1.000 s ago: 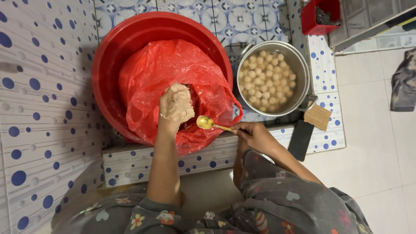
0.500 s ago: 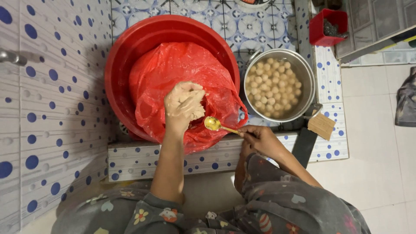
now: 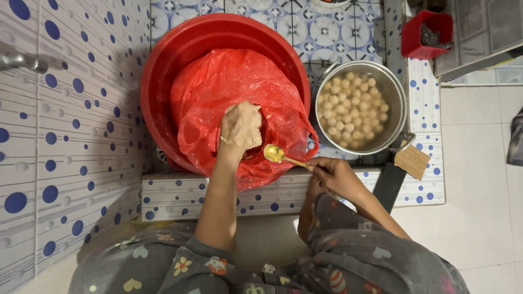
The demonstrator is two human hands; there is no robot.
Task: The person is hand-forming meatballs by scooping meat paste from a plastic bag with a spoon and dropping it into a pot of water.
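Note:
My left hand (image 3: 240,126) is coated in pale paste and closed around a lump of it, inside a red plastic bag (image 3: 218,92) that lines a big red basin (image 3: 180,49). My right hand (image 3: 332,175) holds a gold spoon (image 3: 275,154) by its handle, the bowl pointing left, just below and right of my left hand, over the bag's edge. To the right stands a metal pot (image 3: 393,87) of water with several pale round balls (image 3: 353,106) floating in it.
The basin and pot sit on a tiled floor behind a low tiled ledge (image 3: 180,193). A small red container (image 3: 425,34) stands at the back right. A brown card piece (image 3: 412,161) lies by the pot's dark handle (image 3: 389,185). A tiled wall with a metal tap (image 3: 22,61) runs along the left.
My left hand has stayed in the bag squeezing the paste. The spoon has stayed close beside it, and the view has shifted slightly.

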